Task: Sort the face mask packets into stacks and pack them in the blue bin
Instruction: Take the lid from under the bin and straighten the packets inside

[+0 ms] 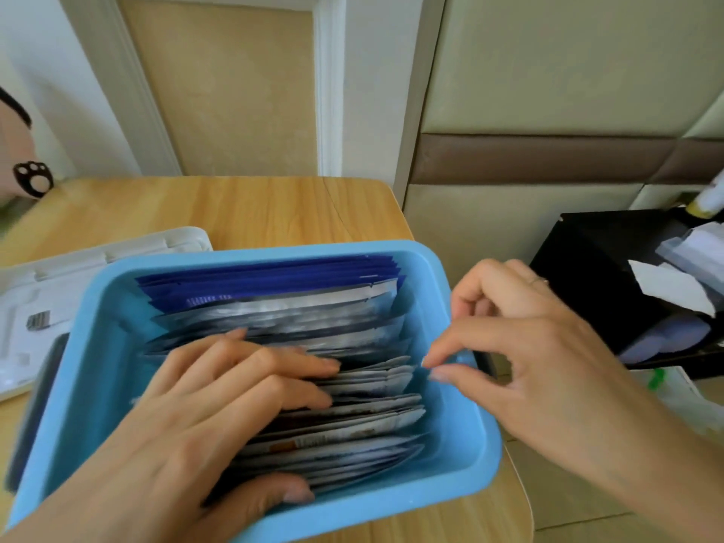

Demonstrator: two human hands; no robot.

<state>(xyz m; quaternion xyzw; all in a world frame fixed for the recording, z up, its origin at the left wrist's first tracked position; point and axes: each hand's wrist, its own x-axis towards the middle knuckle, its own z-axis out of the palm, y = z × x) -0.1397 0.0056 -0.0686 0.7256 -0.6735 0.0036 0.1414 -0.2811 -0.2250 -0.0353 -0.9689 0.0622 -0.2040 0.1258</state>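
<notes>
A blue bin (466,436) stands on the wooden table near its right edge. Several face mask packets stand on edge inside it: dark blue ones (270,282) at the far end, silver ones (282,313) in the middle, white and grey ones (364,421) nearer me. My left hand (203,417) lies inside the bin with straight fingers spread over the near packets, thumb against the nearest ones. My right hand (521,346) hovers over the bin's right rim, thumb and forefinger tips close together near the packets' right ends, other fingers curled; I see nothing between them.
A white lid or tray (78,268) with papers lies left of the bin. A black organizer (599,276) with tissues and bottles stands off the table at the right. Bare wooden table (235,209) lies behind the bin. A padded wall and door frame are beyond.
</notes>
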